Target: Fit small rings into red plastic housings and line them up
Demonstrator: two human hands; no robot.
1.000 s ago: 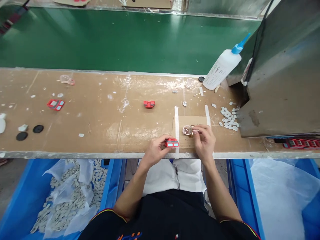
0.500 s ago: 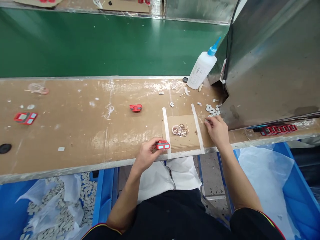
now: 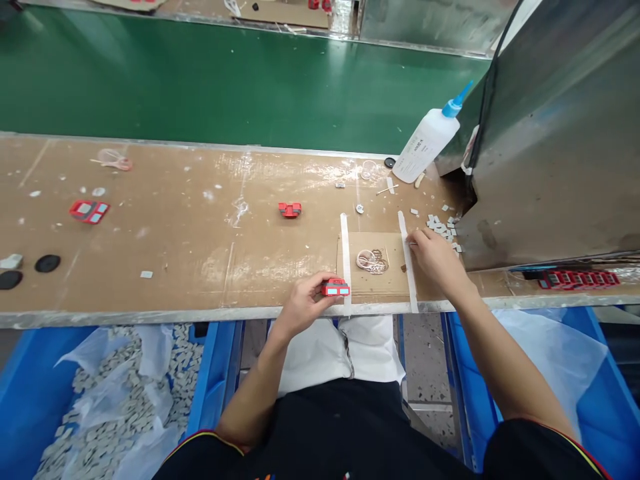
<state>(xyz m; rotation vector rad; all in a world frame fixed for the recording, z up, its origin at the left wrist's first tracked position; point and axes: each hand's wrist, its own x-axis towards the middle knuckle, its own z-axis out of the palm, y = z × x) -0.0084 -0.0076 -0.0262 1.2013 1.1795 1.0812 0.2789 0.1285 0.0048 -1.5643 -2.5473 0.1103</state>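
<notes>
My left hand (image 3: 306, 303) is closed on a red toy vehicle part (image 3: 335, 287) with pale blue windows, held at the table's front edge by the left tape strip. My right hand (image 3: 436, 259) is pinched over the right tape strip (image 3: 407, 267); whatever its fingertips hold is too small to make out. Between the hands lies a cardboard pad (image 3: 377, 283) bearing a small round clear dish (image 3: 365, 259) and dark smears of liquid. Small whitish pieces (image 3: 440, 228) are scattered just beyond my right hand.
A white bottle with a blue nozzle (image 3: 425, 147) stands by the metal housing (image 3: 560, 147). Red parts (image 3: 290, 211) (image 3: 89, 211) lie on the table, with a red row (image 3: 580, 279) at right. A green belt (image 3: 200, 80) runs behind. Blue bins (image 3: 213, 373) (image 3: 585, 400) flank me below.
My right hand has moved left from beside the whitish pieces to the right tape strip. My left hand still holds the red part. The whole view has shifted slightly.
</notes>
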